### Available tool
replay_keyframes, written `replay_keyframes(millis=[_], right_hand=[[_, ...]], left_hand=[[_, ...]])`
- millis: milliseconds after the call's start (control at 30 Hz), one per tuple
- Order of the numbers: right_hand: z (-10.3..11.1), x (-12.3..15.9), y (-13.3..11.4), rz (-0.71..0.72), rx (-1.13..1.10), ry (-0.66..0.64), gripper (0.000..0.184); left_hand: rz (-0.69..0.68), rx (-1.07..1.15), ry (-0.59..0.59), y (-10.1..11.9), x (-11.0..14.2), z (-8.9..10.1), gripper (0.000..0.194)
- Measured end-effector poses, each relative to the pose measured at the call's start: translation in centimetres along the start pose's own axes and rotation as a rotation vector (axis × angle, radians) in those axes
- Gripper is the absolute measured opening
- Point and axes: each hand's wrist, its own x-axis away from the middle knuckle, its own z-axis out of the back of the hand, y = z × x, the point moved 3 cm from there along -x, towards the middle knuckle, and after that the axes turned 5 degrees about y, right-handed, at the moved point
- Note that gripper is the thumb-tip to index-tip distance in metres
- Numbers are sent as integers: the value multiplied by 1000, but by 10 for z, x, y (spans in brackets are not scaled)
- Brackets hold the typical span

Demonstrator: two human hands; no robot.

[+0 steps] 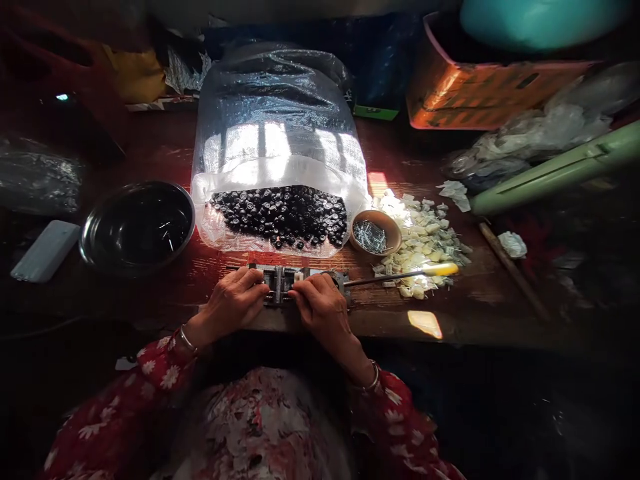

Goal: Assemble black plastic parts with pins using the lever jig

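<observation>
Middle of a small steel clamping jig [280,280] half hidden from view, on a dark reddish wooden bench [465,313] beside a clear plastic sack [275,113] of black buttons [277,213], with the left hand [231,303] and right hand [320,307] curled nearly closed, both gripping the jig's sides.

A long-sleeved red blouse [260,427] printed with white and pale pink flowers covers the torso and arms, its cuffs ending near the wrists. A thin silver bangle [187,339] circles the left wrist and a similar metal bangle [371,376] the right; the left hand [233,303] and right hand [320,307] are bare.
</observation>
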Motion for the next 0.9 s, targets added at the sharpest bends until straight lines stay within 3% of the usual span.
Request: replay_keyframes(millis=[233, 367, 500, 633, 733, 900], right_hand=[[-11, 7, -2, 9, 127, 38, 20], [-9, 7, -4, 17, 165, 38, 22], [2, -1, 3, 11, 11, -82, 16], [12, -27, 19, -55, -192, -79, 15], [7, -59, 34, -110, -78, -42, 14], [-18, -105, 47, -128, 231, -188, 11]], left_hand=[[230, 50, 143, 2, 8, -10, 17], [270, 8, 108, 4, 7, -11, 15], [255, 174, 10, -4, -1, 3, 14], [338, 300, 28, -21, -22, 14, 13], [386, 191, 87, -35, -47, 6, 16], [453, -89, -186, -51, -90, -30, 12]])
